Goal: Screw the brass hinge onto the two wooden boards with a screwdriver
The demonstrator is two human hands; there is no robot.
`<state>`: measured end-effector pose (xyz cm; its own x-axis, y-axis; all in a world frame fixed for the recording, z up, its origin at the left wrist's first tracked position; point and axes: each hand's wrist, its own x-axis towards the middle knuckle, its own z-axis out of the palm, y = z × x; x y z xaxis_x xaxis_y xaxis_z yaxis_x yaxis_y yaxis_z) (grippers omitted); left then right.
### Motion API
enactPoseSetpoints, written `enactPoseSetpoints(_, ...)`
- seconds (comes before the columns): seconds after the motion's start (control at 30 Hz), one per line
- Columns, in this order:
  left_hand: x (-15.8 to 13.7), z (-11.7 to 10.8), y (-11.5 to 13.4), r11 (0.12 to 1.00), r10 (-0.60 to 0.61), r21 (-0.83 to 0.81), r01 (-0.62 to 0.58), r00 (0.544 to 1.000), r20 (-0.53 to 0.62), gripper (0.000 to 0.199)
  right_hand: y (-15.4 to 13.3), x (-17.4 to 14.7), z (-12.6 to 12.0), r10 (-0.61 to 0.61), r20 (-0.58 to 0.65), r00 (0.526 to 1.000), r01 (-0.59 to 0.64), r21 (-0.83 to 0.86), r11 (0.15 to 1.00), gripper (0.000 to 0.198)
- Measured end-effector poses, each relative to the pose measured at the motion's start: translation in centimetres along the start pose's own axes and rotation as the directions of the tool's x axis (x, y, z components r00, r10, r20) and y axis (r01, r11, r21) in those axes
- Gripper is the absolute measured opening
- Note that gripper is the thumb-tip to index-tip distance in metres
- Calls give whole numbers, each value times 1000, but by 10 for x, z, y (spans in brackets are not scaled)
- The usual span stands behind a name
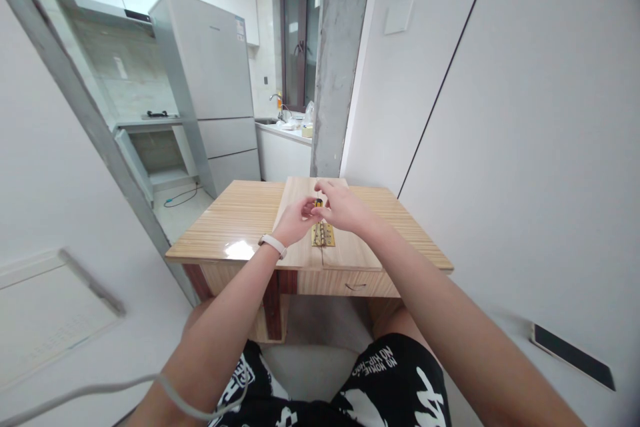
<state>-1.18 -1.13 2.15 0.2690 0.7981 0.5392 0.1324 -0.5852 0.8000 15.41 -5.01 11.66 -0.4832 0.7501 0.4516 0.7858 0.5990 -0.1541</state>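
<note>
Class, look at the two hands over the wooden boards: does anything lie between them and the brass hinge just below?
Nothing visible does. The left hand and right hand meet just above the brass hinge, pinching a small yellow-and-black item. The wooden boards around the hinge are bare.

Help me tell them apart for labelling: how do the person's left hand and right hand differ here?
The left hand has a white band at its wrist; the right hand has a bare wrist. The left hand sits nearer the wearer, the right hand farther over the board. Both meet at a small yellow piece above the brass hinge.
</note>
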Motion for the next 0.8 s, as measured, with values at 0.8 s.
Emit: enactPoseSetpoints(0.8, 0, -4, -7, 972, -2, -231, 49, 981, 196, 30, 3, 6, 7, -149, 193, 970, 164, -60, 985, 23)
